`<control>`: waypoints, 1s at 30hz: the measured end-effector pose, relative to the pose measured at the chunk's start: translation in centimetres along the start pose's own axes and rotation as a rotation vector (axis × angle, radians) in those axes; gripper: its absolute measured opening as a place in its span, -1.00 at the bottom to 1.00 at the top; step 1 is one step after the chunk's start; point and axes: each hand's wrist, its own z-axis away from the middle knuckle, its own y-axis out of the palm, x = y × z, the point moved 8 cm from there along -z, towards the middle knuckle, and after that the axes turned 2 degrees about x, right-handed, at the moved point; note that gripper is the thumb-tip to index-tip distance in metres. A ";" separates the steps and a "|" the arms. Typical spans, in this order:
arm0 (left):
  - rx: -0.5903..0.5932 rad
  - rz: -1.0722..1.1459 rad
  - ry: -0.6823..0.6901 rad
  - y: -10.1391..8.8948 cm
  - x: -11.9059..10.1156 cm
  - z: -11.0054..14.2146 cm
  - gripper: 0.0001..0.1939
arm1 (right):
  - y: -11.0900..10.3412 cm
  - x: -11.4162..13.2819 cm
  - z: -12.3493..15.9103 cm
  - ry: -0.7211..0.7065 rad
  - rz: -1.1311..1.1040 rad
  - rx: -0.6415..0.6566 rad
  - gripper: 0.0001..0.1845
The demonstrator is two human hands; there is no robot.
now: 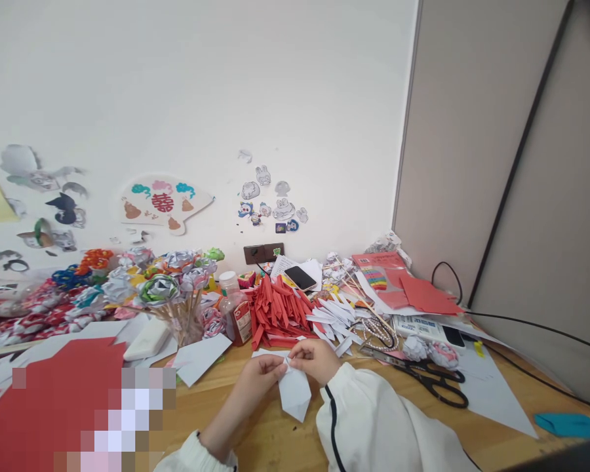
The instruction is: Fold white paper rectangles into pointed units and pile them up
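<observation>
Both hands meet at the top of a piece of folded white paper (295,395) above the wooden table. My left hand (263,375) pinches its upper left edge between thumb and fingers. On the other side my right hand (316,359) is closed on the upper right part, fingertips close to the left ones. The paper's lower end hangs down in angled, creased edges. Just beyond the hands lie a heap of folded red paper strips (278,311) and a pile of folded white paper strips (335,316).
Black-handled scissors (435,380) lie right of my right sleeve, near a string of beads (379,333). A bottle (236,311) stands behind the left hand, beside a holder of sticks (183,321). Red paper sheets (63,387) cover the left side. A phone (299,278) rests at the back.
</observation>
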 end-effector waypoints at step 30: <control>-0.031 -0.335 0.122 -0.2 -0.6 -0.1 -0.72 | 0.4 0.4 0.3 0.039 0.049 -0.006 -0.83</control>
